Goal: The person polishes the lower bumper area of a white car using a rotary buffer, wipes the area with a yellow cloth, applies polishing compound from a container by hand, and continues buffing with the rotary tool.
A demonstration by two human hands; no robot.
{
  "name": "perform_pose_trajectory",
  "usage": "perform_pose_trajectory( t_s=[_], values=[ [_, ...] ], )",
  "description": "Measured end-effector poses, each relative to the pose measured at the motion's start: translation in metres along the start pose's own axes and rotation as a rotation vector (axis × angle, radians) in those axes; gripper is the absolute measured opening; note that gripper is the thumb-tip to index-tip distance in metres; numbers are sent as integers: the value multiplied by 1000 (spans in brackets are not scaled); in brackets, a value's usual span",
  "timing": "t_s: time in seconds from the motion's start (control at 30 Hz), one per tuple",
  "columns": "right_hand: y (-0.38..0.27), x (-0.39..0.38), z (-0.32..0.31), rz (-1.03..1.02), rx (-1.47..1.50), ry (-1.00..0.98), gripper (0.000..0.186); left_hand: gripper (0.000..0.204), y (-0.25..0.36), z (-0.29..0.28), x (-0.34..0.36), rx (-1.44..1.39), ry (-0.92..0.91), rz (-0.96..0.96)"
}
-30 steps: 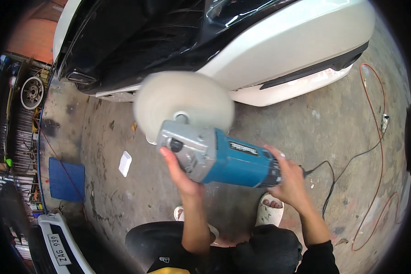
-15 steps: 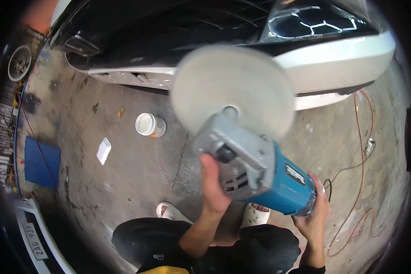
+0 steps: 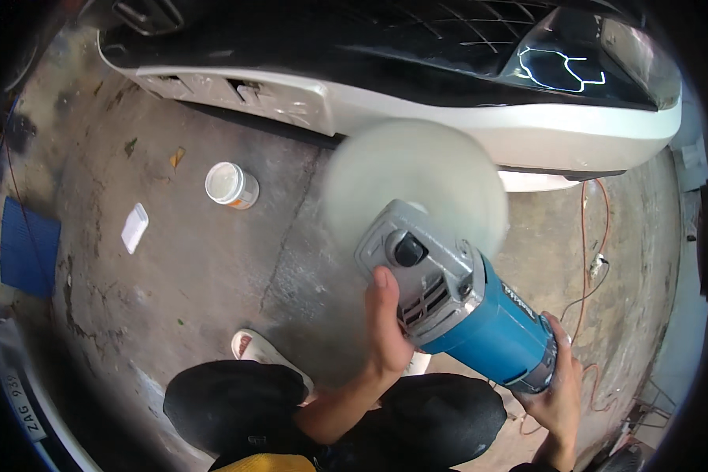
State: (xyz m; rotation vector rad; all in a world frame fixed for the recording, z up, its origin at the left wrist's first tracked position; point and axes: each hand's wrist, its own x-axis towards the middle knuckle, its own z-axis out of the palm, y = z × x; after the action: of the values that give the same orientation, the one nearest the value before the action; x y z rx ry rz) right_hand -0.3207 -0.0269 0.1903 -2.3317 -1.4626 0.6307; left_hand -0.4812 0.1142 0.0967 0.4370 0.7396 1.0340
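Observation:
Both hands carry a teal and grey power polisher in front of the car. Its large round pale pad is blurred, and its upper edge overlaps the white lower part of the car's bumper in the picture; whether they touch I cannot tell. My left hand grips the grey gear head from below, thumb up along its side. Around the dark rear end of the body, my right hand is closed. The polisher's underside and most of my left fingers are hidden.
On the concrete floor stand a white tub and a flat white tray. An orange cord runs on the right with a plug connection. A blue mat lies left; another vehicle's bumper is at lower left.
The view has shifted, so the car and floor things sit differently. The polisher has tilted and sits lower against the bumper, with the pad now below its upper black part. Both hands keep their hold.

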Motion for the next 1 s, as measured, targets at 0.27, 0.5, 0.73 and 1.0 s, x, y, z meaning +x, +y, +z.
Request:
perform_pose_trajectory(
  t_s=[0.27,0.5,0.73,1.0],
  values=[
    [-16,18,16,-160,-68,15,94,63,15,-12,22,-79,-35,95],
    [20,39,42,-204,-44,-45,92,67,-10,-28,32,-23,56,131],
    [62,30,26,-410,105,-70,103,68,-39,-29,34,11,-12,192],
    [22,9,5,-176,-146,-213,102,64,-66,-50,35,-360,-19,-67]
  ],
)
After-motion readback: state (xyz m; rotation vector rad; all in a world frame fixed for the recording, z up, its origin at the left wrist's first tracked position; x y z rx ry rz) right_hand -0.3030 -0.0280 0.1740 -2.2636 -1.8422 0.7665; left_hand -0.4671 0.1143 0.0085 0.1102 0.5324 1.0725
